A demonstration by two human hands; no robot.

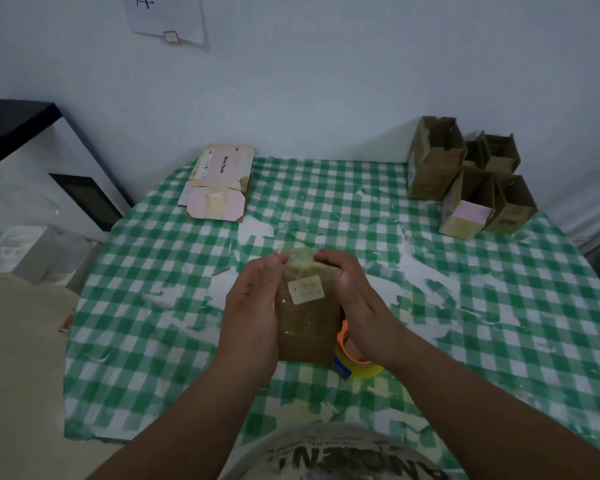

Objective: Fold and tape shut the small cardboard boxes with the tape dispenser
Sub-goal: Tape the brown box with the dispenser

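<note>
1. Nearest the camera, the person's shirt (329, 455) carries large printed letters, seen upside down and too distorted to read.
2. The small cardboard box (307, 327) is held above the near middle of the table (153, 341), which is covered in a green-and-white checked cloth. A pale label (307, 289) on its top face bears tiny marks that are too small to read.
3. The left hand (253, 306) grips the box's left side, fingers curled at the far top edge.
4. The right hand (354, 299) holds the right side, thumb pressed on the top face near the label and fingers wrapped over the far edge, where glossy tape is bunched.
5. Just beside the box, partly hidden under the right wrist, lies the tape dispenser (357, 362), orange with a yellow roll and a blue part.
6. Torn tape scraps and worn white patches litter the cloth around the hands.
7. Far left, a stack of flattened boxes (219, 185) shows the words "Mine Took".
8. Far right, a cluster of open-topped boxes (465, 181) stands by the wall.
9. On the wall above hangs a paper sheet (167, 15) with a partly cropped character.
</note>
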